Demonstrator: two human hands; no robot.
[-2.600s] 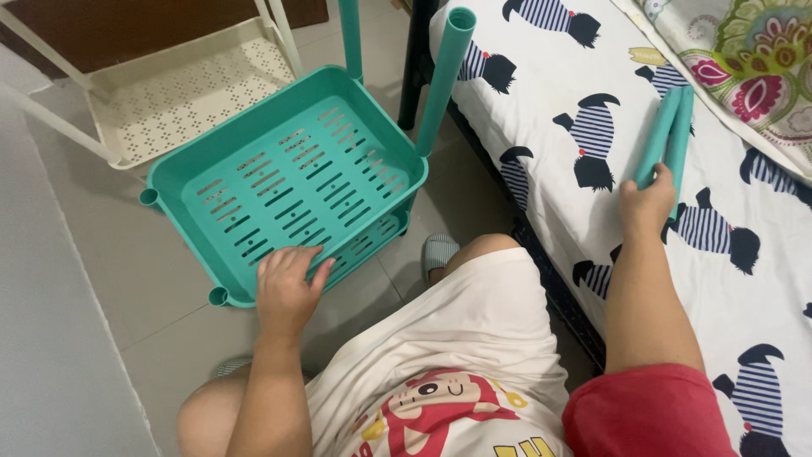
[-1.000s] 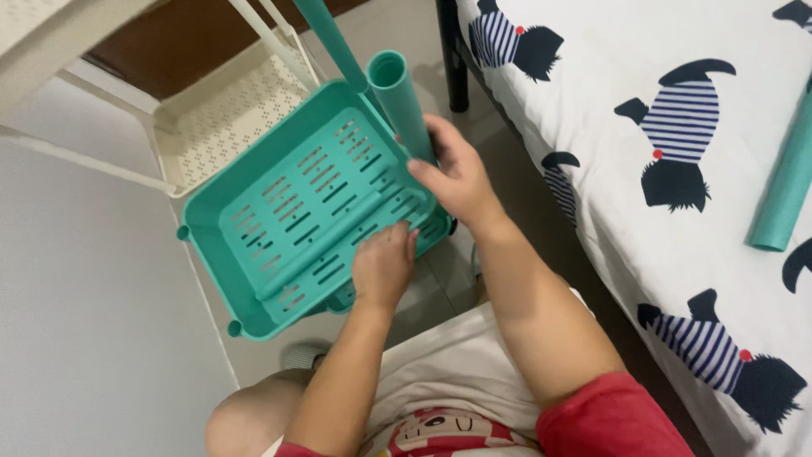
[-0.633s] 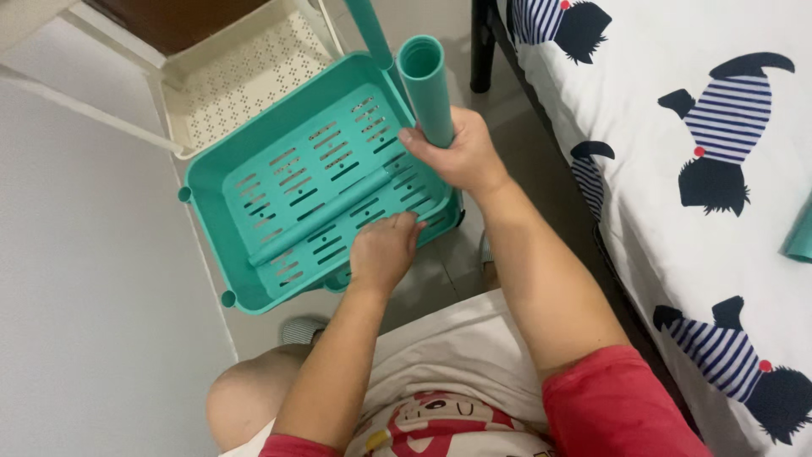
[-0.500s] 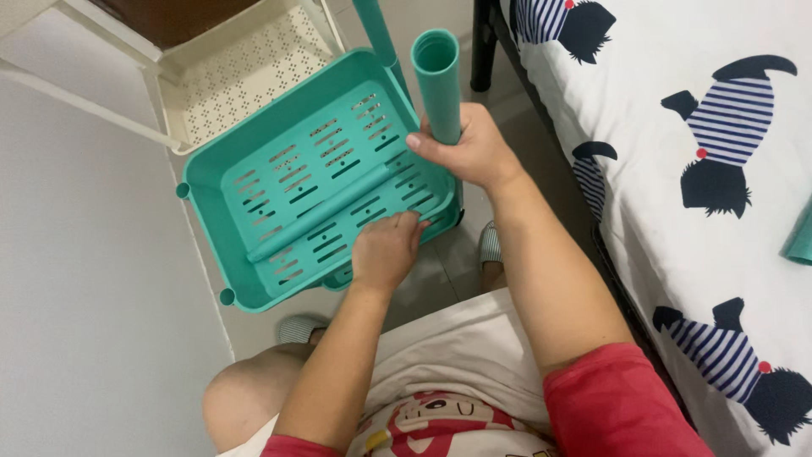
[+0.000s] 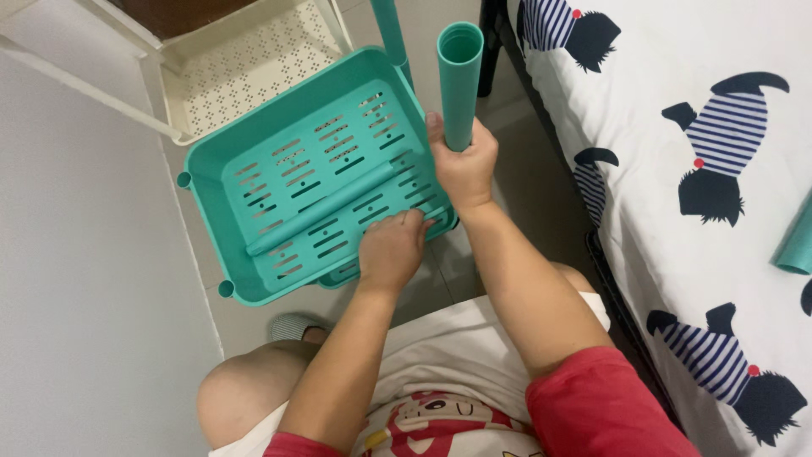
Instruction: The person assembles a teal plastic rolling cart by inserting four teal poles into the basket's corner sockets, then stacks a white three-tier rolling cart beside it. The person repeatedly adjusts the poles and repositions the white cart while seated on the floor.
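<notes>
My right hand [image 5: 463,169] is wrapped tight around a teal plastic tube [image 5: 459,80], gripping it near its lower end. The tube stands just about upright with its open hollow top pointing up at the camera, right at the near right corner of the teal slotted shelf tray [image 5: 317,182]. I honestly can't tell if the bottom of the tube is seated in the corner socket, my own fist covers it.

My left hand [image 5: 391,251] isn't gripping anything; it's pressed palm-down on the near edge of the tray, fingers curled loosely over the rim. The tray is tilted, sitting on the tiled floor [image 5: 516,169] between my knees and the wall. There looks to be a second teal tray underneath it, just peeking out by my left hand.

Another teal tube [image 5: 387,30] stands at the far right corner of the tray. Behind the tray is a cream perforated shelf [image 5: 249,63] on a white frame. Off to my right is the bed, with a white sheet printed with striped dark animals [image 5: 677,127], and one more teal tube end [image 5: 797,245] lying on it at the frame edge.
</notes>
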